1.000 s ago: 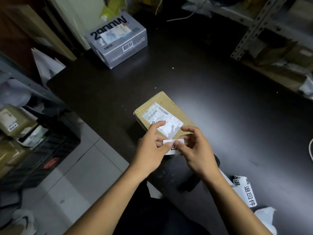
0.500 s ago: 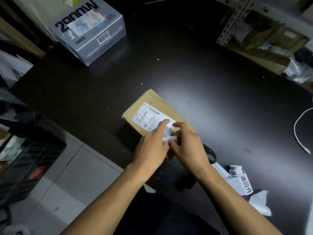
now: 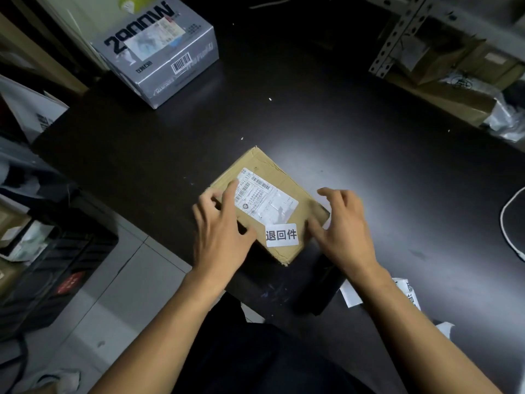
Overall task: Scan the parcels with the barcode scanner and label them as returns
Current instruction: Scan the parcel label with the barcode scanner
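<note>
sticker (image 3: 281,235) now stuck on box (image 3: 287,177), no longer pinched. your left hand (image 3: 220,223) and right hand (image 3: 345,223) flank it on the bench (image 3: 341,123), fingers spread, holding nothing. labelled; grey box (image 3: 159,52) likely next.

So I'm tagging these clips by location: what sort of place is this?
Probably a parcel depot or stockroom. A cardboard parcel with a shipping label and a return sticker lies on a dark table, beside metal shelving stacked with packages.
</note>
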Available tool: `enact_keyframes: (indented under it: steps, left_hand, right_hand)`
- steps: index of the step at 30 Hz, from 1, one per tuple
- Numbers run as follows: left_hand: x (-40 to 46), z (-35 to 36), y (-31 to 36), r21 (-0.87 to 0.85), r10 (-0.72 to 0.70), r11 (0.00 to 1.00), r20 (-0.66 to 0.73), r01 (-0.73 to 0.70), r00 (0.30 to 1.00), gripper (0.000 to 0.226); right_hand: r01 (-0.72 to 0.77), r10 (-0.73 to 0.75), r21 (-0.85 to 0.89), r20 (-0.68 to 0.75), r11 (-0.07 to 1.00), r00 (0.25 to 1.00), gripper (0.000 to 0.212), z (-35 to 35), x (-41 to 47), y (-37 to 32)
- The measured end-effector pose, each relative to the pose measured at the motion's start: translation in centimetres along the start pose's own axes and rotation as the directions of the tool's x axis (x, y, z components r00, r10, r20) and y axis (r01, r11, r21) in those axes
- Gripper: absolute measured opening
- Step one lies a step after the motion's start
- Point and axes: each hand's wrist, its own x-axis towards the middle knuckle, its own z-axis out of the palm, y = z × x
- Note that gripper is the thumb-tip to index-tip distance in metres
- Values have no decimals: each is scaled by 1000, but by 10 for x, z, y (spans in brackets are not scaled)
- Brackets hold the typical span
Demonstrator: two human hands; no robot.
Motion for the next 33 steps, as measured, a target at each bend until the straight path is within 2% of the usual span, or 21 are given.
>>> enact_keyframes:
  steps: [2, 4, 6, 9, 12, 15, 19, 23, 26, 29, 33]
  left_hand:
    - [-1, -2, -7, -180, -103, 978, 29, 107, 994, 90]
    - [-5, -2, -9, -330, -189, 914, 166, 235, 968, 90]
    - [-11, 1, -10, -392, -198, 864, 314, 317, 929, 93]
    - [-13, 6, -17, -505, -116, 802, 391, 318, 913, 94]
    - [-8, 3, -28, -594, -53, 754, 371, 281, 927, 93]
    - [-8, 0, -44, -580, -45, 769, 368, 267, 929, 89]
    - [-17, 1, -55, -536, -27, 791, 450, 294, 892, 85]
    - [-31, -5, -46, -546, -62, 783, 410, 299, 910, 84]
    - [-55, -15, -50, -556, -147, 766, 338, 324, 929, 83]
    - [-93, -32, -68, -603, -244, 721, 241, 342, 939, 83]
    - [-149, -63, -99, -668, -379, 656, 113, 353, 918, 81]
  right_hand:
    - [13, -19, 83, 70, 996, 997, 54, -4, 11, 5]
    - [-4, -33, 168, 216, 986, 976, 60, -5, 21, 6]
    - [-40, -34, 200, 357, 979, 934, 67, -3, 27, 3]
    - [-47, -32, 169, 439, 985, 898, 70, 1, 30, -4]
    - [-79, -27, 184, 510, 980, 860, 74, 5, 26, -7]
    - [-90, -49, 229, 537, 969, 842, 79, 16, 18, -14]
    - [-19, -144, 305, 505, 952, 851, 85, 28, 9, -21]
    - [47, -223, 327, 528, 944, 819, 91, 32, 3, -19]
    - [131, -316, 353, 538, 926, 781, 92, 36, -6, -33]
    - [238, -432, 387, 562, 891, 705, 91, 44, -17, -61]
    - [344, -549, 429, 611, 835, 570, 89, 62, -44, -114]
